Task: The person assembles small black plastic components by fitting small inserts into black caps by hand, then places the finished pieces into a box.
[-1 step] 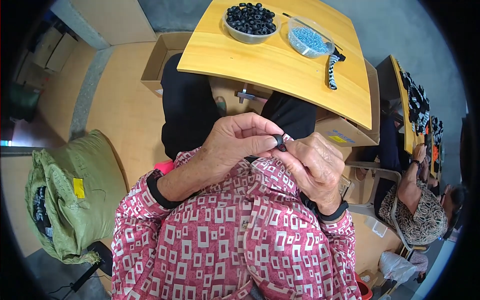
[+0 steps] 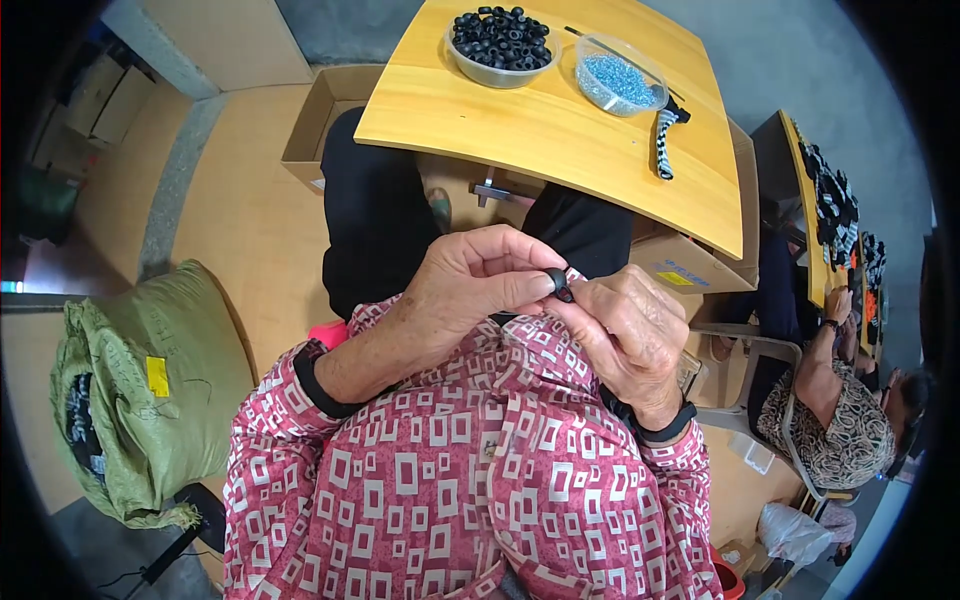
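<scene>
In front of my chest, my left hand (image 2: 470,280) pinches a small black ring-shaped piece (image 2: 557,281) between thumb and fingertips. My right hand (image 2: 635,325) is closed against the lower right side of the same piece, its thumb and forefinger pressed together. What the right fingers grip is mostly hidden; a dark bit shows at their tips. Similar black hollow pieces fill a round clear bowl (image 2: 500,76) on the table. Beside it stands a second clear bowl (image 2: 600,98) of small light-blue beads, with a thin dark stick across its rim.
A black-and-white patterned strip (image 2: 664,145) lies on the yellow wooden table (image 2: 560,135). Cardboard boxes (image 2: 315,130) stand under the table. A stuffed green sack (image 2: 170,370) is at my left. To the right, another person (image 2: 835,410) sits at a table with patterned pieces.
</scene>
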{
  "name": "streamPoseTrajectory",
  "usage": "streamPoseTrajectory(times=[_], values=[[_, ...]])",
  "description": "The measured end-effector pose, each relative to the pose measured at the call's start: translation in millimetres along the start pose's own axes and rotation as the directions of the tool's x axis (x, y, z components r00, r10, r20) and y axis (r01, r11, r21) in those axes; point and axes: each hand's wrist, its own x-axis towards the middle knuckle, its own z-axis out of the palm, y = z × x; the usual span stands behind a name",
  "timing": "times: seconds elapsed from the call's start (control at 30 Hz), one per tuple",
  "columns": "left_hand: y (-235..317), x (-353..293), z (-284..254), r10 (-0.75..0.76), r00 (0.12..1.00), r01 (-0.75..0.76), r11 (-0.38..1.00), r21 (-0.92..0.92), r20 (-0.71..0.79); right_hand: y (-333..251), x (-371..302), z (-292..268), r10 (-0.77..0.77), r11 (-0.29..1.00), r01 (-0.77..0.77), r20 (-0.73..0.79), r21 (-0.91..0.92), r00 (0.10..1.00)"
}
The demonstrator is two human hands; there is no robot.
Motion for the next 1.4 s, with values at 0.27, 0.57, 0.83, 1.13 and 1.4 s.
streamPoseTrajectory(times=[0.27,0.57,0.83,1.13,1.4], values=[[-4,1,6,0.245,0.969,-0.241,0.957,0.16,-0.009,-9,6,-2,0.093,0.995,-0.093,-0.011,-0.028,0.996],[1,6,12,0.187,0.982,-0.19,0.965,0.183,0.033,-7,2,-7,0.007,0.994,-0.017,-0.091,-0.112,0.996],[6,9,18,0.135,0.99,-0.143,0.935,0.323,0.047,1,-3,-20,0.069,0.997,-0.067,0.05,-0.037,0.996],[34,23,23,-0.187,0.973,0.105,0.883,0.457,0.138,5,-12,-26,0.111,0.987,-0.13,0.187,0.092,0.976],[43,50,24,-0.262,0.958,0.144,0.798,0.585,0.121,41,-4,-26,-0.087,0.996,0.077,0.197,0.054,0.976]])
